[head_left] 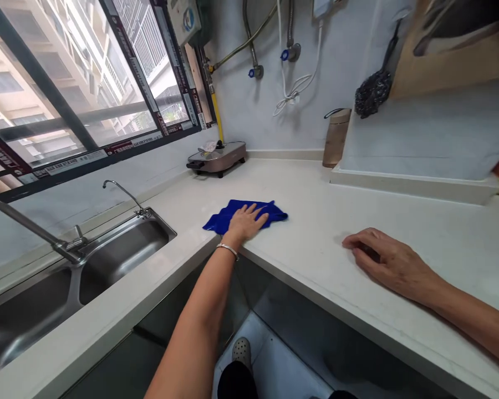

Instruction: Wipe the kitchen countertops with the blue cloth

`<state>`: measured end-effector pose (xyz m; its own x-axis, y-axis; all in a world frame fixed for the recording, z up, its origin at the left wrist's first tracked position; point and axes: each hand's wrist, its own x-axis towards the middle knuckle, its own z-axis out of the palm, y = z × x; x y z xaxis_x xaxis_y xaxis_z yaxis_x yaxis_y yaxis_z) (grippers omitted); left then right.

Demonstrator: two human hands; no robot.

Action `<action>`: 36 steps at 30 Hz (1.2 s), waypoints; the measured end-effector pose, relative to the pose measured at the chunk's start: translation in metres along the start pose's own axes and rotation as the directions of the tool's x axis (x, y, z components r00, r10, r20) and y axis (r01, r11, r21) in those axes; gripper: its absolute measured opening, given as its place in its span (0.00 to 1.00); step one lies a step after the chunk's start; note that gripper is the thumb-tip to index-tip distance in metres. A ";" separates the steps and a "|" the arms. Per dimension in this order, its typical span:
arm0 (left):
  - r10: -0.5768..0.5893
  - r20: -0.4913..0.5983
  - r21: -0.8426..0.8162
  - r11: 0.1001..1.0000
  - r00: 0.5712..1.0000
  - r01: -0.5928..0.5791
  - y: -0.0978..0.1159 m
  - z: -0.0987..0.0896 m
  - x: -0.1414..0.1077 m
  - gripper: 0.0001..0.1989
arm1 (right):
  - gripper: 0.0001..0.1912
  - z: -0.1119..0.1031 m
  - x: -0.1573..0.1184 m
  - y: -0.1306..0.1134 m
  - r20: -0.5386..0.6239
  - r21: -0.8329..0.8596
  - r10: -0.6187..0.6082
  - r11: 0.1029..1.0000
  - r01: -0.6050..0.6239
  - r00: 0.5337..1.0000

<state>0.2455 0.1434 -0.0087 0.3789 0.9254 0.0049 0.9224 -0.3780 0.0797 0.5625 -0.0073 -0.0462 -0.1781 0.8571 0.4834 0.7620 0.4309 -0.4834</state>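
Observation:
My left hand (244, 223), with a bracelet at the wrist, lies flat with fingers spread on a blue cloth (222, 220). The cloth is spread in creases on the white countertop (303, 244), close to its inner corner, and part of it is hidden under the palm. On the right, my right hand (385, 259) rests sideways on the counter with fingers loosely bent. A gap shows between its thumb and index finger, and nothing is seen in it.
A double steel sink (125, 252) with a faucet (37, 227) and a small spout (127, 194) is at the left. An electric pan (222, 157) stands in the back corner. A brown container (336, 138) is by the wall ledge (407, 185); a black scrubber (374, 91) hangs above.

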 end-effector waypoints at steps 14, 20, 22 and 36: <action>-0.248 -0.065 0.034 0.968 0.967 0.250 -0.125 -0.012 -0.131 0.34 | 0.13 0.005 0.001 0.005 -0.043 -0.054 -0.076 0.996 0.073 0.996; -0.207 -0.008 0.001 0.978 0.978 0.207 -0.115 -0.025 -0.196 0.33 | 0.15 0.011 -0.005 0.009 -0.051 -0.167 -0.138 0.978 0.128 0.989; -0.160 0.025 -0.002 0.987 0.987 0.160 -0.116 -0.029 -0.220 0.32 | 0.15 0.013 -0.005 0.012 -0.054 -0.179 -0.153 0.974 0.141 0.987; -0.208 -0.042 0.082 0.974 0.977 0.211 -0.120 -0.021 -0.224 0.39 | 0.13 0.014 -0.004 0.012 -0.052 -0.238 -0.199 0.954 0.181 0.979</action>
<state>0.0481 -0.0184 0.0021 0.1755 0.9840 0.0299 0.9845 -0.1755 -0.0026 0.5636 -0.0019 -0.0637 -0.2936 0.7386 0.6069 0.8431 0.4993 -0.1999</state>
